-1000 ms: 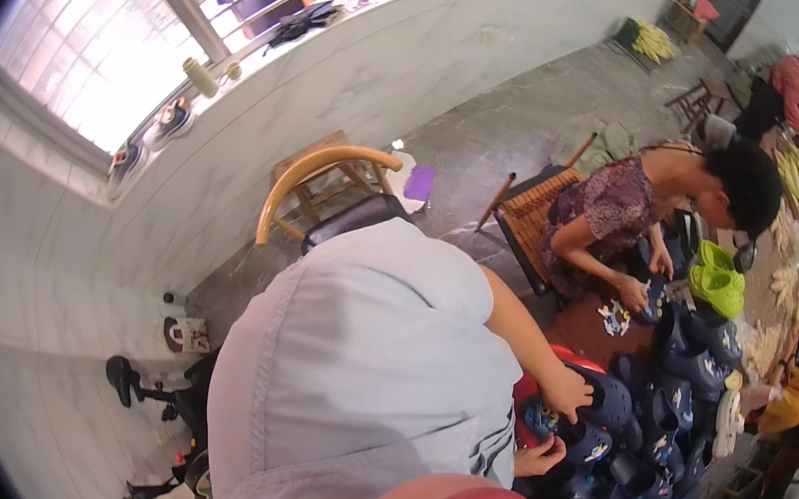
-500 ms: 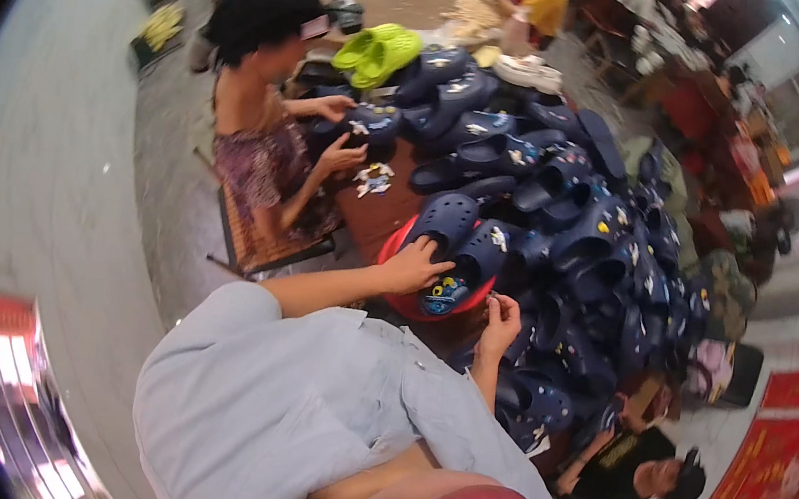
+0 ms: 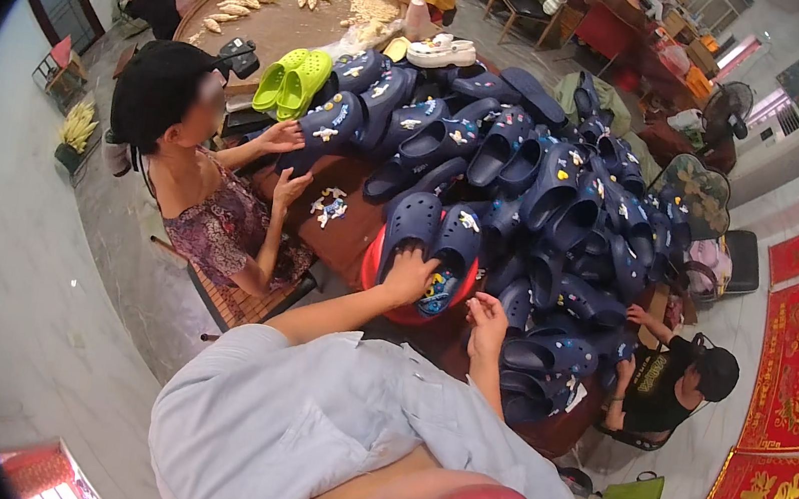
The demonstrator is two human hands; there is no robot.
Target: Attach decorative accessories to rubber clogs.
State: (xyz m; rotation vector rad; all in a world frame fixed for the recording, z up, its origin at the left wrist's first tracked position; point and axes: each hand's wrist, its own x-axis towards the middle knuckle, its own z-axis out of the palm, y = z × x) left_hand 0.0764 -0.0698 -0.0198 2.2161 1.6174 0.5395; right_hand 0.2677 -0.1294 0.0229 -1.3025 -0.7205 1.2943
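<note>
While the left hand (image 3: pixel 408 277) rests over a pair of navy clogs (image 3: pixel 414 217), its fingers reach into the shoe openings; how firmly its grip closes there cannot be told. The pair lies on a red round object (image 3: pixel 373 254) in front of the person, side by side, toes pointing away. A blue patterned piece (image 3: pixel 436 295) with yellow marks shows just beside the left hand, at the near end of the right-hand clog. The right hand (image 3: pixel 487 324) is raised to the right of the red round object, apart from the pair, its fingers curled toward the thumb; whether its grip encloses something small cannot be told. Beyond and to the right, a large heap of navy clogs (image 3: pixel 568 196), many bearing small colourful ornaments, covers much of the brown worktop (image 3: pixel 342 244). Left of the pair, loose white-and-blue ornaments (image 3: pixel 329 208) lie near a seated co-worker (image 3: pixel 216 225) in a patterned top, whose hands are at another navy clog (image 3: pixel 330 122). Bright green clogs (image 3: pixel 292 82) and white shoes (image 3: pixel 441 52) sit toward the far side. At right, a second co-worker (image 3: pixel 669 386) in black reaches toward the heap's edge.
</note>
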